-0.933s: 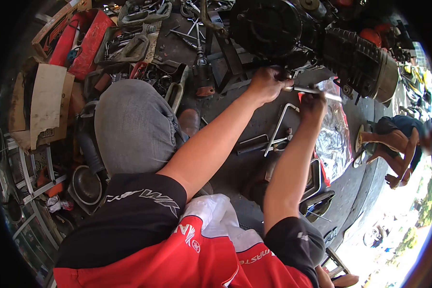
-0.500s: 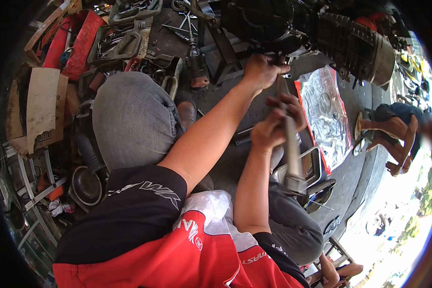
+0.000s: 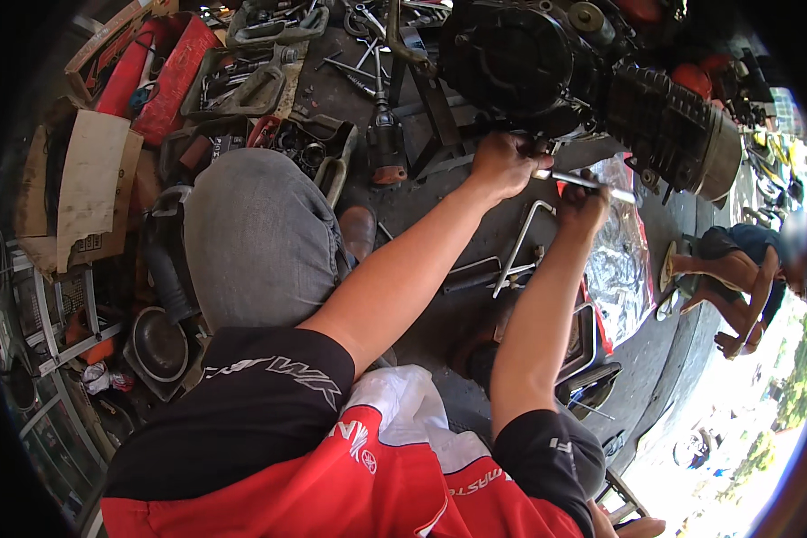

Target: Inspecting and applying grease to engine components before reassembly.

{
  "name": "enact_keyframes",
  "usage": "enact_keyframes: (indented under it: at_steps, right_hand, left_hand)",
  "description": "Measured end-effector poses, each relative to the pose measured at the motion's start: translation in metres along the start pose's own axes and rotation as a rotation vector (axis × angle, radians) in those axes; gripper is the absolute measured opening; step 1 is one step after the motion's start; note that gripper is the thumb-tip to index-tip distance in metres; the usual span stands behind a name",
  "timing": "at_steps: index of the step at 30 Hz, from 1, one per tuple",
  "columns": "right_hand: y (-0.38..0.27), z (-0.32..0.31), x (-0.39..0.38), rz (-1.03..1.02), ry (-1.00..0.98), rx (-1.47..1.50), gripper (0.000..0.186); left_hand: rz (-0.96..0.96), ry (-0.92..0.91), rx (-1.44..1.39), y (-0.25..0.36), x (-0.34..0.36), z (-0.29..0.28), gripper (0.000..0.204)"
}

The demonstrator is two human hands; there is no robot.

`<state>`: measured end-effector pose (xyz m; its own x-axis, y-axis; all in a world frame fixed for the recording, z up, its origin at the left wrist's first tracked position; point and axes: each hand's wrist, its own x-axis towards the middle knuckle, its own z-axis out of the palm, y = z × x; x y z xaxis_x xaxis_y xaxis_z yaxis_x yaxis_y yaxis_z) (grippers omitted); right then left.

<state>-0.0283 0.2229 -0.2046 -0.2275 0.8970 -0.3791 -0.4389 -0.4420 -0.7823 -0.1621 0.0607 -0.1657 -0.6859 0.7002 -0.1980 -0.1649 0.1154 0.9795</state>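
A dark, greasy motorcycle engine [image 3: 520, 67] is at the top, with its finned cylinder [image 3: 677, 125] pointing right. My left hand [image 3: 504, 168] is closed at the engine's underside, fingers curled around the head end of a long-handled metal wrench [image 3: 620, 194]. What the wrench head fits onto is hidden by that hand. Further right, my right hand [image 3: 585, 206] grips the wrench's handle from below, and the handle's tip sticks out past the fingers. The handle slants slightly downward to the right.
A clear plastic sheet with red edges [image 3: 620, 260] lies right of my right hand. A bent metal bar [image 3: 516, 251] is on the floor below it. Tool trays [image 3: 242, 85] and a red toolbox [image 3: 166, 90] stand at left. Another person [image 3: 735, 269] crouches at far right.
The wrench handle has swung upward and to the right, from pointing down toward me to nearly sideways. My right hand went with it; my left stayed at the wrench head.
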Motion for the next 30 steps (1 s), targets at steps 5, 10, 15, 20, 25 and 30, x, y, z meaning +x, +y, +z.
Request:
enact_keyframes:
  at_steps: [5, 10, 15, 20, 25, 30]
  right_hand:
    - [0.012, 0.013, -0.141, -0.635, 0.063, -0.073, 0.044]
    - [0.065, 0.032, -0.208, -1.166, -0.282, -0.597, 0.048]
    - [0.032, 0.018, -0.151, -0.964, -0.063, -0.347, 0.052]
    - [-0.022, 0.014, -0.037, -0.308, 0.028, -0.141, 0.053]
    - [-0.005, 0.002, -0.058, -0.344, 0.109, -0.039, 0.054]
    - [0.039, 0.008, -0.18, -0.863, -0.13, -0.353, 0.052]
  left_hand:
    - [-0.034, -0.022, -0.113, 0.0, 0.001, -0.001, 0.021]
    - [-0.049, 0.004, -0.153, -0.001, -0.002, 0.002, 0.023]
    - [0.015, -0.022, -0.097, -0.005, 0.002, -0.001, 0.02]
    - [-0.04, -0.129, -0.246, -0.004, 0.002, -0.003, 0.02]
    - [-0.002, -0.042, -0.021, 0.002, 0.0, -0.005, 0.02]
    - [-0.009, -0.032, -0.017, 0.001, -0.001, -0.006, 0.02]
